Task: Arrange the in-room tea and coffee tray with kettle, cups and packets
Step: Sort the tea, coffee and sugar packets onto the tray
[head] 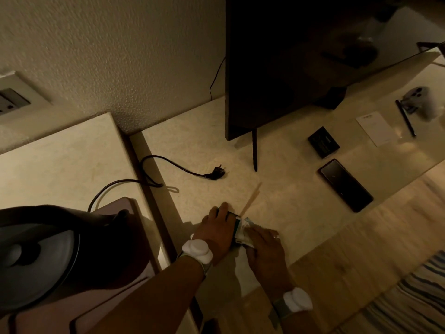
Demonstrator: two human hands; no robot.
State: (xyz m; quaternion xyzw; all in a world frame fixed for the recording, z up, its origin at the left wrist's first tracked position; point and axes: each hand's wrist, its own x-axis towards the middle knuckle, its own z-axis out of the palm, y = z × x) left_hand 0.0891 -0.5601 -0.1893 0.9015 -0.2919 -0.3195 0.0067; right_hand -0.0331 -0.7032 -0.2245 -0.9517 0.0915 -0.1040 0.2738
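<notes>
I'm on the packets step: both hands are down on the pale marbled desk (277,165), gathering the small stack of paper sachets, white and green-edged (241,231). They lie on the desk near its front edge, sandwiched between my two hands. My left hand (218,231) comes in palm down, wrist band showing, fingers (224,208) curled round the far and left side of the stack, gripping it. My right hand (263,244) meets it from the other side, fingers bent over the near end of the sachets, pinching them square. Both forearms angle in from the lower edge and converge on the stack.

Just beyond the fingertips lies a thin wooden stirrer stick (251,200), apart from the stack, not yet collected.

The dark round electric kettle (41,251) sits at my left on the brownish flat tray (115,297), its black cord and plug (214,175) trailing loose across the desk.

Next, I reckon: lift the stack as one bundle and carry it left onto the tray beside the kettle. That needs a firm squeeze so nothing fans out. I can't spot any cups in view.
</notes>
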